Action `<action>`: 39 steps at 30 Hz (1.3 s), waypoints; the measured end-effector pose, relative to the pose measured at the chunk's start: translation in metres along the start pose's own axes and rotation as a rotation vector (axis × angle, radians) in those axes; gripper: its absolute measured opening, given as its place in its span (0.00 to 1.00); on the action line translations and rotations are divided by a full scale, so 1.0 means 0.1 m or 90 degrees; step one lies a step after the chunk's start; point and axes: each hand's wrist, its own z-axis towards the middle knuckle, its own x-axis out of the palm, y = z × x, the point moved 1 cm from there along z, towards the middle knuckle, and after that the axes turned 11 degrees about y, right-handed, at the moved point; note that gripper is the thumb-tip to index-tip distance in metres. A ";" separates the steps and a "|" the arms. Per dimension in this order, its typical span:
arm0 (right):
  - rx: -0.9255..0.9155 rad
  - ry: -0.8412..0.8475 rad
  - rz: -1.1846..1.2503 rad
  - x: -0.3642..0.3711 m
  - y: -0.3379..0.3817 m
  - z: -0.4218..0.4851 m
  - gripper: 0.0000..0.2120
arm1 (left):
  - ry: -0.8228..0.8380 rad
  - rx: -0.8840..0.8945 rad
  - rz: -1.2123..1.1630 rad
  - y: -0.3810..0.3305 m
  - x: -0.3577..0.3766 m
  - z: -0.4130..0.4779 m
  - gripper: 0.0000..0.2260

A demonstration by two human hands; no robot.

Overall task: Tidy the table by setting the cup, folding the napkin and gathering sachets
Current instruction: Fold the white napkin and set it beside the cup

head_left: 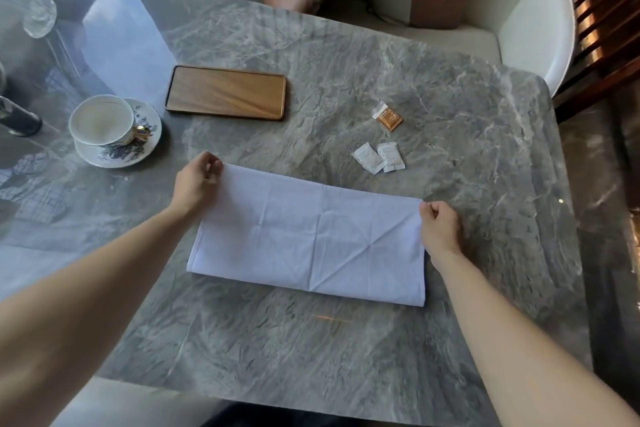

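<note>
Bare table [346, 340] before napkin [311, 236]

Your work surface is a grey marble-veined table [346, 45] with a glossy top and rounded corners. Directly on it lies a white napkin [311, 236], folded into a long rectangle near its middle. Beyond the napkin you have two white sachets [379, 157] touching each other and, a little farther, an orange sachet [388, 117]. A shallow wooden tray [227, 92] lies flat at centre-left, and beside it a floral saucer [119, 149] carries a cup [102, 120].
</note>
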 end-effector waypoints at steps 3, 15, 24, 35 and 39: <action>0.017 -0.007 -0.035 0.00 0.02 0.04 0.13 | 0.007 0.006 0.046 -0.04 0.01 0.07 0.06; 0.031 -0.020 -0.100 0.05 0.17 0.03 0.13 | -0.011 -0.010 0.127 -0.10 0.01 0.01 0.08; -0.212 -0.043 -0.345 0.72 0.22 -0.94 0.22 | -0.049 0.164 0.315 -0.31 0.67 -0.90 0.29; -0.227 0.096 -0.610 1.09 -0.17 -1.12 0.35 | 0.138 0.216 0.486 0.05 1.14 -1.23 0.34; -0.130 0.030 -0.591 0.75 -0.36 -1.09 0.36 | 0.114 0.155 0.494 0.34 0.81 -1.17 0.37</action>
